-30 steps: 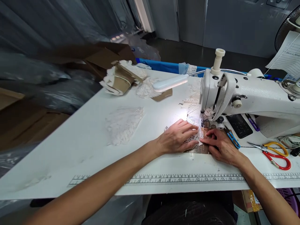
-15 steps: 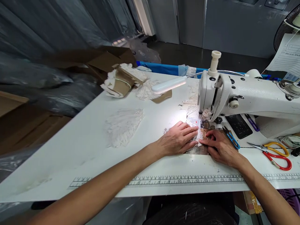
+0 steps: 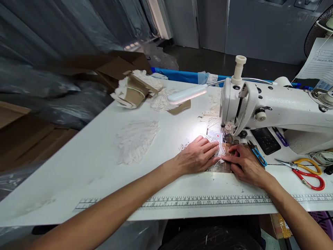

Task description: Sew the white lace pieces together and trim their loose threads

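Right of centre, the lace (image 3: 221,150) lies under the flattened left hand (image 3: 199,155) and at the pinched fingertips of the right hand (image 3: 246,162), its hold unclear.

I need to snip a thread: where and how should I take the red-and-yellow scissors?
Probably by the red handle loop, from the table's near edge: the scissors lie flat, their pointed blades aim left, and that open loop sits closest to that edge.

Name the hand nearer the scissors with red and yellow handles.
Right. The right hand lies left of the scissors; the left hand is farther left, on the white lace.
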A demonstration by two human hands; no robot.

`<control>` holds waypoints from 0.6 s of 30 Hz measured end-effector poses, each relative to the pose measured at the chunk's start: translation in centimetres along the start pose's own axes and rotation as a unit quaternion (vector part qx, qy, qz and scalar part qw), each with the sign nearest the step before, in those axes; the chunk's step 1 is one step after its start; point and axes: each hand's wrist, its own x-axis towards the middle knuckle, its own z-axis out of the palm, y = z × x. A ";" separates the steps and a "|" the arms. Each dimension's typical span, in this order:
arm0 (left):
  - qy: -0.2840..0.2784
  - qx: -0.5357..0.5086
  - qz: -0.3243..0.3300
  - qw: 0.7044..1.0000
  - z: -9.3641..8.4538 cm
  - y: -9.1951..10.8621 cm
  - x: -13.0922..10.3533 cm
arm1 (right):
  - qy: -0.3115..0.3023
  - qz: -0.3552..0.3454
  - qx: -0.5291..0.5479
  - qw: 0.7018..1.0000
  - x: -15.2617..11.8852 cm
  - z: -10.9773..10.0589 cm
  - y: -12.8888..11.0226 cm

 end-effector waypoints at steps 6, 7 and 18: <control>-0.011 -0.005 -0.008 1.000 0.2 0.0 -0.2 | -0.009 0.006 -0.006 1.000 0.0 0.0 -0.1; -0.015 -0.006 -0.010 1.000 0.2 0.0 -0.2 | -0.010 0.006 -0.006 1.000 0.0 0.0 -0.1; -0.045 -0.029 -0.047 0.997 -0.3 0.3 0.1 | -0.011 0.008 -0.010 1.000 0.0 -0.1 -0.1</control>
